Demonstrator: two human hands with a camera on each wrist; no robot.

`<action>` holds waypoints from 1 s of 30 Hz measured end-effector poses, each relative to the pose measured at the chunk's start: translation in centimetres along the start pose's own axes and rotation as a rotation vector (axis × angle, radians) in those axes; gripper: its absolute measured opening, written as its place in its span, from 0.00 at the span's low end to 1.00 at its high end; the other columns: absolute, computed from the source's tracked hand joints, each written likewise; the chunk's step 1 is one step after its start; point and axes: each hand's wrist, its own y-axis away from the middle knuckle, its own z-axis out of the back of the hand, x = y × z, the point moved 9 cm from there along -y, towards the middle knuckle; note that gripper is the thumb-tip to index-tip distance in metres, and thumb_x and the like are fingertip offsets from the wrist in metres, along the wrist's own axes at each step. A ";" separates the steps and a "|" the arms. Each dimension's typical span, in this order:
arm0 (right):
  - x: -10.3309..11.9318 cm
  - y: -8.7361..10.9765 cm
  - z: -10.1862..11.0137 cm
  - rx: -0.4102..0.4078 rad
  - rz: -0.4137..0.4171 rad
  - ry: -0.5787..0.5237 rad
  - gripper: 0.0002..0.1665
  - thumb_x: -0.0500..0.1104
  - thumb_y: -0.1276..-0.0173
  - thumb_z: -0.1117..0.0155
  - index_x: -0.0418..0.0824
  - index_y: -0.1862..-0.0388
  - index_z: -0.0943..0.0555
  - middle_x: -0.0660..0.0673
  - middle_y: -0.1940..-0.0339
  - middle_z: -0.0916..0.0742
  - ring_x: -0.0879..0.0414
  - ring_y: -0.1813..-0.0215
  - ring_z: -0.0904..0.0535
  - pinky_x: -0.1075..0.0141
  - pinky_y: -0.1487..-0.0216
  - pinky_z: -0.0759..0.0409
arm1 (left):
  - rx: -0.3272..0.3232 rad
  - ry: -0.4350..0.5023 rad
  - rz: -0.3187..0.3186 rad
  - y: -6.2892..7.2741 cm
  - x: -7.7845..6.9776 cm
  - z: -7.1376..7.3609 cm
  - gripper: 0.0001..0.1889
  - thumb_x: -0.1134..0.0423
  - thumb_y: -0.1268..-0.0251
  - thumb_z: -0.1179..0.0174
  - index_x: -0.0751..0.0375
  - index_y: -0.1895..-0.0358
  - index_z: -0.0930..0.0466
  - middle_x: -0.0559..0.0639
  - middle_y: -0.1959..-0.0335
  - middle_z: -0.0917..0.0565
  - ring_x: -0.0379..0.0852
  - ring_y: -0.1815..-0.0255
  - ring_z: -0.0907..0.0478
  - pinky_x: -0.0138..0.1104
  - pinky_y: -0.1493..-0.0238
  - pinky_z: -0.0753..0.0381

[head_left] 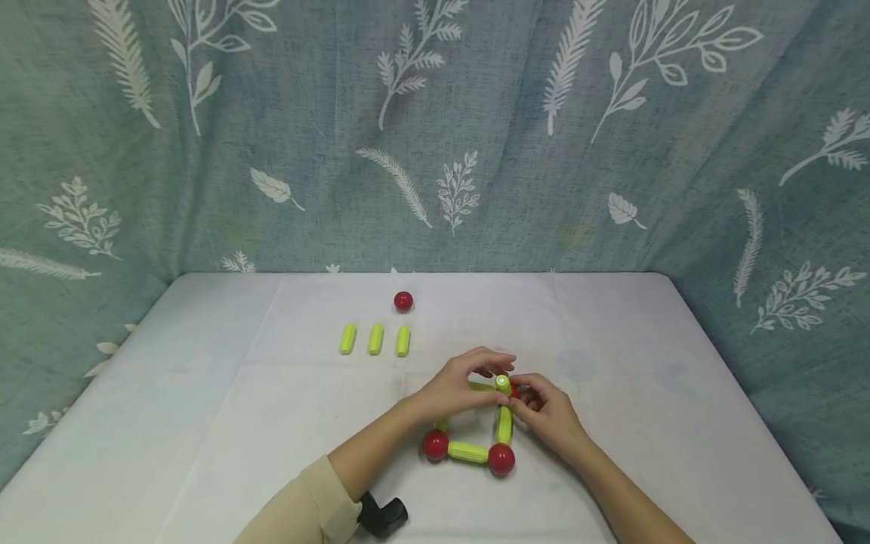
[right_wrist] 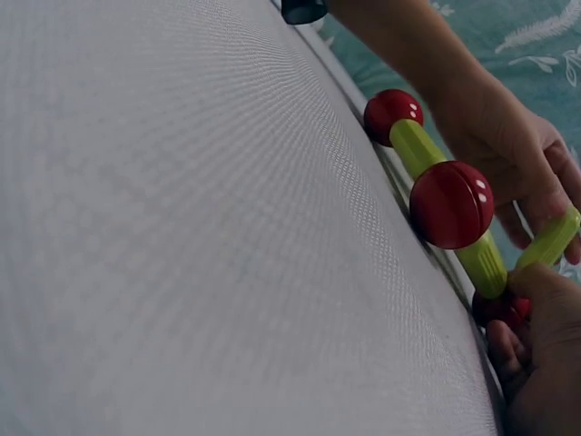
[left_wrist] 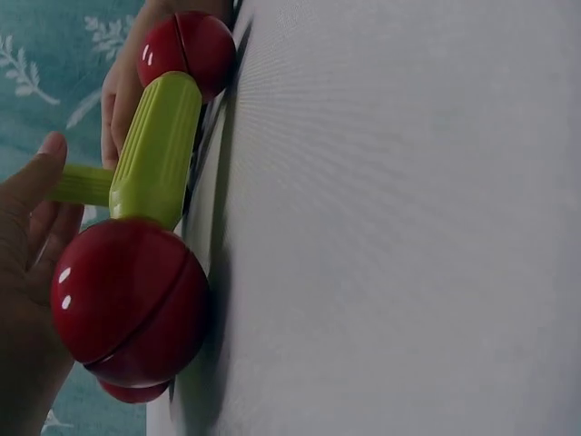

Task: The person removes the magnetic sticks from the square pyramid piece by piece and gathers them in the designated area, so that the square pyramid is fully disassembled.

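A square frame of ribbed yellow-green rods and red balls lies on the table. Its near side shows a front rod between a left ball and a right ball. At the far right corner stands an upright yellow-green rod, which my left hand pinches between thumb and fingers. My right hand grips the red corner ball under that rod, its thumb close to the rod's lower end. Fingers partly cover this ball, and the left hand hides the frame's far left part.
Beyond the frame, three loose yellow-green rods lie in a row, with a single red ball behind them. A black strap-like piece sits by the left sleeve. A leaf-patterned curtain surrounds the white table.
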 end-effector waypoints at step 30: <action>3.3 0.3 0.4 0.047 0.036 -0.004 0.15 0.32 0.39 0.34 0.32 0.53 0.20 0.39 0.68 0.16 0.63 0.72 0.26 0.72 0.72 0.26 | -0.128 0.045 0.185 0.6 1.9 1.1 0.14 0.68 0.44 0.34 0.64 0.53 0.17 0.51 0.56 0.17 0.40 0.56 0.23 0.46 0.47 0.24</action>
